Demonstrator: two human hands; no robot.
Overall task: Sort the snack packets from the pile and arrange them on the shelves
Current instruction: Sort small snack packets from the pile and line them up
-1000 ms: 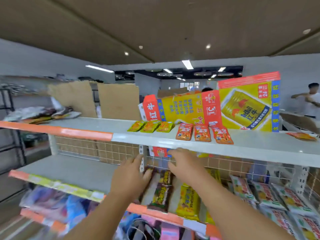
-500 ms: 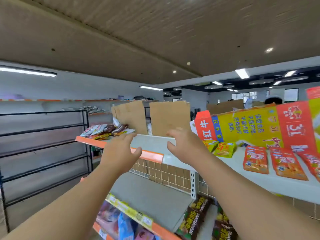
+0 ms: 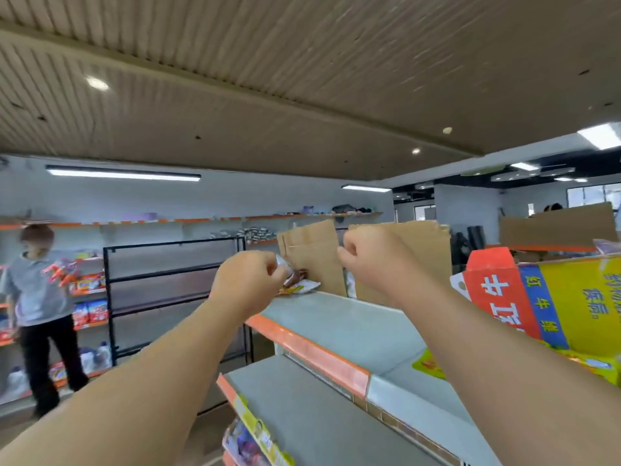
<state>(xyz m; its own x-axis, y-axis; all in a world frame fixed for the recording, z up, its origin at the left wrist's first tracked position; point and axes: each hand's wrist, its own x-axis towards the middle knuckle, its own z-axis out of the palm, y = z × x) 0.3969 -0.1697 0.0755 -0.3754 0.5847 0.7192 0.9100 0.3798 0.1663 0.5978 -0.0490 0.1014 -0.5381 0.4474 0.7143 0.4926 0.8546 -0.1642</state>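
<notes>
- The left hand [image 3: 248,280] has its fingers curled tight. A silvery-white snack packet [image 3: 281,262] pokes out at the fingertips and looks pinched there, though blur hides the contact.
- Just past those fingertips, slightly lower and to the right, lies the small heap of brown and yellow snack packets [image 3: 299,285]. They lie flat, with the lowest one reaching rightward.
- The heap sits at the far end of the pale grey top shelf with an orange edge strip [image 3: 336,327], against the brown cardboard sheets [image 3: 312,253].
- The left hand is plainly the nearer, with its forearm stretched straight toward the heap.
- The right hand [image 3: 369,257] is a closed fist with nothing visible in it, raised above the shelf.
- The pick probably calls for drawing the packet back along the shelf, away from the cardboard.
</notes>
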